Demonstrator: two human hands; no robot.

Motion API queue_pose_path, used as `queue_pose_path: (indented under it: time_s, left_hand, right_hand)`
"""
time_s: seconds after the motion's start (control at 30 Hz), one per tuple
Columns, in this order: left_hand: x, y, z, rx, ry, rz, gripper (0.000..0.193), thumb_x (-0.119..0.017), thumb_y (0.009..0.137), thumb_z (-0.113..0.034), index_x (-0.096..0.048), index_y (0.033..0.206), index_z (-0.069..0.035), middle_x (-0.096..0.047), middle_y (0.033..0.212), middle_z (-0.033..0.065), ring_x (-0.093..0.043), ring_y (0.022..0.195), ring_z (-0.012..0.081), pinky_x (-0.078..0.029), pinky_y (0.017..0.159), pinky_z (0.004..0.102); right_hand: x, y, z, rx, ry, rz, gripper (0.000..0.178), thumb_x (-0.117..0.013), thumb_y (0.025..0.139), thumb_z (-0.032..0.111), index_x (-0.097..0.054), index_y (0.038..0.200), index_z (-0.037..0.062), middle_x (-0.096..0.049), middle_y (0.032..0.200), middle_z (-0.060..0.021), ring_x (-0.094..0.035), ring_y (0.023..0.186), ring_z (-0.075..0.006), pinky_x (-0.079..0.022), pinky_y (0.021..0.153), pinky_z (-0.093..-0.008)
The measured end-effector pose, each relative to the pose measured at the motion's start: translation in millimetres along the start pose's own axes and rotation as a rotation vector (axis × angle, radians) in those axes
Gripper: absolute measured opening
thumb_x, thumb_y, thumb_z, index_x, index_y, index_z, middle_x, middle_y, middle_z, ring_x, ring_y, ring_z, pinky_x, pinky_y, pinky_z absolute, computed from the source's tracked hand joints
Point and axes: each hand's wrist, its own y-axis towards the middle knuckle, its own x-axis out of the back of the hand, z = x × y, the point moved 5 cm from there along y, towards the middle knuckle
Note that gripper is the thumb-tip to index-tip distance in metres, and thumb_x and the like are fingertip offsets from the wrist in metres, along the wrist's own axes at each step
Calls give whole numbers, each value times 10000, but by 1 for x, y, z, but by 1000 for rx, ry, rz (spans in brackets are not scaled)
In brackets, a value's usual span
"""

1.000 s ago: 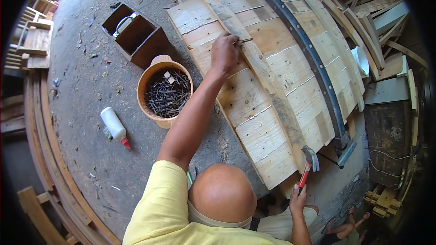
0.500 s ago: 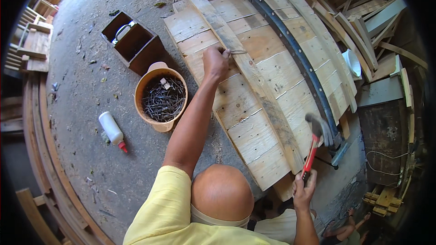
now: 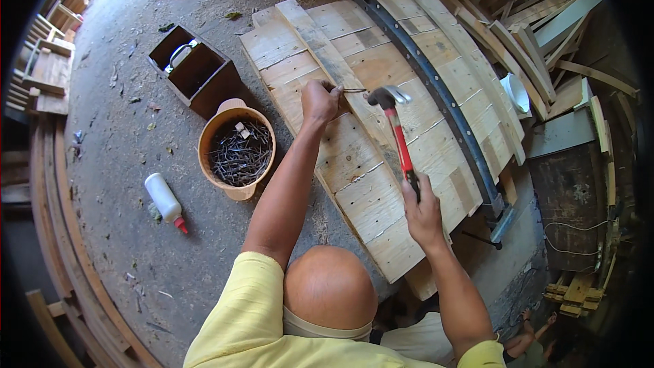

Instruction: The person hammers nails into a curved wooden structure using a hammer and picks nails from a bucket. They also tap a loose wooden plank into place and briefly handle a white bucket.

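Note:
Pinched in my left hand (image 3: pixel 320 101) is a nail (image 3: pixel 355 89), its shank pointing right over the long wooden batten (image 3: pixel 315 37). That batten lies across a panel of glued boards (image 3: pixel 360 169) with rows of small holes. My right hand (image 3: pixel 424 212) is wrapped round the handle of a red and black claw hammer (image 3: pixel 402 143). The hammer head is just right of the nail, apart from it. Left of my left forearm stands an orange tub (image 3: pixel 204 146) full of dark nails (image 3: pixel 240 157) with small wood blocks on top.
A long metal bar clamp (image 3: pixel 432 85) spans the panel. On the floor at left are a dark wooden box (image 3: pixel 216 85) with a metal handle and a white glue bottle (image 3: pixel 163 197) with red tip. A white container (image 3: pixel 516 94) and scrap wood (image 3: pixel 528 48) lie right.
My right hand has brought the hammer up and left, from the panel's near right edge to beside the nail. My left hand still pinches the nail; the whole view has shifted slightly.

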Motion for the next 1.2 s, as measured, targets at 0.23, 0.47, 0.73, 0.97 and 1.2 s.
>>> queue_pose_path:
  time_s: [0.23,0.47,0.73,0.97,1.2]
  left_hand:
    - [-3,-1,0,78,-56,32,247,-788,814,-231,-754,826,13,-719,778,208,-708,693,307,-541,693,399]
    - [1,-3,0,67,-49,23,245,-785,812,-230,-754,835,13,-716,777,214,-709,702,312,-544,703,405]
    - [-3,-4,-5,30,-51,15,257,-763,848,-220,-734,783,27,-692,669,141,-649,577,197,-504,578,349]
    - [-4,-4,-2,26,-50,8,282,-751,853,-228,-721,740,28,-672,641,138,-624,552,195,-490,555,358]
    - [15,-9,-14,106,-285,-6,213,-707,891,-167,-734,867,43,-715,720,136,-663,605,172,-530,603,335]
  right_hand:
    - [-20,50,33,-7,-73,-55,347,-457,1048,393,-499,1143,63,-651,819,-266,-630,817,-506,-449,660,-557]
    - [-32,71,13,-130,-316,46,358,-437,1048,407,-467,1105,55,-643,803,-301,-614,817,-536,-436,643,-598]
    - [-33,68,4,-105,-393,-32,426,-437,1044,442,-498,1142,32,-635,806,-272,-617,815,-513,-446,661,-560]
    - [-21,59,13,-22,-156,-178,366,-438,1048,392,-504,1118,39,-631,792,-259,-622,786,-500,-454,656,-552]
    - [-17,51,-20,-122,-174,-31,341,-471,1036,360,-533,1057,26,-632,813,-274,-615,816,-500,-449,672,-541]
